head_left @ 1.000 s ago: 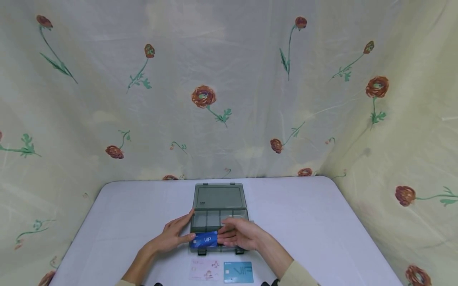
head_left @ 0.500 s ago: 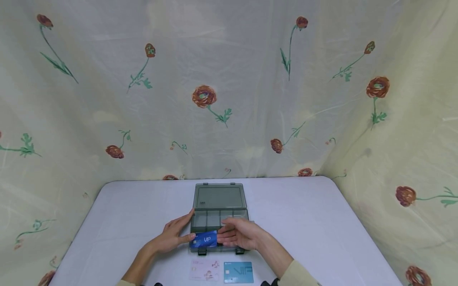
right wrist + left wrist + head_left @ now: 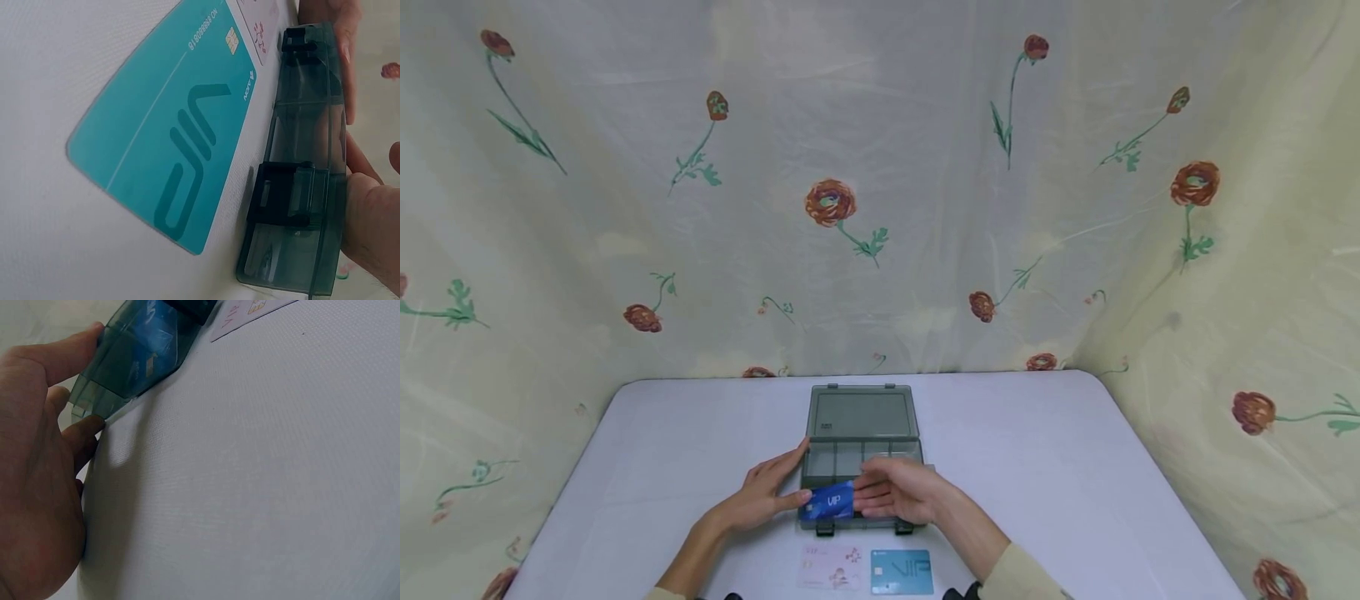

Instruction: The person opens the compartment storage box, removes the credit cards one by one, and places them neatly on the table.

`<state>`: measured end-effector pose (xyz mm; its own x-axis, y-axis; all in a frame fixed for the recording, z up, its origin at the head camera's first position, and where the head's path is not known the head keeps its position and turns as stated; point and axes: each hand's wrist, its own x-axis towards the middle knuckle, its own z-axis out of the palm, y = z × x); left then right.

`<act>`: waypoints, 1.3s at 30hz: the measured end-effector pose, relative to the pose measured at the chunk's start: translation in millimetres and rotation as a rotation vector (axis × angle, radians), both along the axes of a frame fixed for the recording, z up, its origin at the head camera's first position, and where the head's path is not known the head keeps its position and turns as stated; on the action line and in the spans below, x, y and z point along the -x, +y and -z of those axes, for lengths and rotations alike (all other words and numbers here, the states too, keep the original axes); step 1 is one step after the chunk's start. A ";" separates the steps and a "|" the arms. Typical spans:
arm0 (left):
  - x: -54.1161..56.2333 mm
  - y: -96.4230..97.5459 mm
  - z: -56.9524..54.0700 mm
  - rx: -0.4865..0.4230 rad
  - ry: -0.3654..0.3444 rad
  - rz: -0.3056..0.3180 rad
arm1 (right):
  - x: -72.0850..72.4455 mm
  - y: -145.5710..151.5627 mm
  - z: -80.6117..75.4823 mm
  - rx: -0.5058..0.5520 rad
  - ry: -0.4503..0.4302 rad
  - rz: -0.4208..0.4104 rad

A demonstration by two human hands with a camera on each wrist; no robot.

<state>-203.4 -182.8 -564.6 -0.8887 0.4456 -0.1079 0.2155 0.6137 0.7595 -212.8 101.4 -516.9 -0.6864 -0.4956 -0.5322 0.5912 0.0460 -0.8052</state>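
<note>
A hinged clear grey-green plastic storage box (image 3: 891, 522) stands with its lid raised, its back part divided into compartments. In its front section a blue VIP card (image 3: 833, 501) lies at a tilt and also shows through the box wall in the left wrist view. My left hand (image 3: 760, 497) holds the box's left side, thumb at the rim and fingers against the outer wall. Over the front section, my right hand (image 3: 906, 493) has its fingertips touching the card's right end, with the thumb apart above them. In the right wrist view, the box largely hides the right fingertips.
In front of the box lie a pink VIP card (image 3: 831, 567) and a teal VIP card (image 3: 902, 572) side by side. The box's lid (image 3: 862, 414) leans back behind it on the white table (image 3: 1022, 450). A floral curtain (image 3: 925, 208) surrounds the table's back and sides.
The blue card's right end has shifted slightly left and the card is a little more tilted, the right fingertips moving along with it. My left hand stays put.
</note>
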 end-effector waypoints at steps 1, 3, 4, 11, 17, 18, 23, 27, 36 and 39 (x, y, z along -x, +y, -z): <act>0.3 0.1 0.1 -0.002 0.000 0.001 | 0.2 -0.3 0.1 0.001 0.001 0.001; 0.9 0.2 0.1 -0.008 -0.002 0.003 | 0.6 -1.0 0.4 0.002 0.003 0.002; 1.1 0.2 0.1 -0.009 -0.001 0.004 | 0.9 -1.2 0.7 0.001 0.003 0.004; 1.7 -0.2 0.8 -0.013 0.001 0.003 | 2.3 -3.2 3.2 -0.002 0.008 0.012; 1.6 -0.7 2.0 -0.005 0.000 0.002 | 1.2 -5.1 2.8 -0.007 0.017 0.017; 1.5 -0.7 2.3 -0.003 0.000 0.001 | 0.8 -5.5 2.3 -0.011 0.020 0.018; 1.0 -0.3 2.6 -0.007 -0.007 -0.005 | 0.3 -8.2 2.9 -0.040 0.033 0.021; 0.9 -0.1 2.2 -0.017 -0.014 -0.005 | 0.9 -9.7 5.7 -0.048 0.047 0.017; 0.6 0.2 2.2 -0.008 -0.002 -0.004 | 1.6 -10.9 9.0 -0.052 0.070 0.024; 0.5 0.4 1.6 -0.011 -0.001 -0.005 | 1.9 -11.0 9.8 -0.051 0.072 0.026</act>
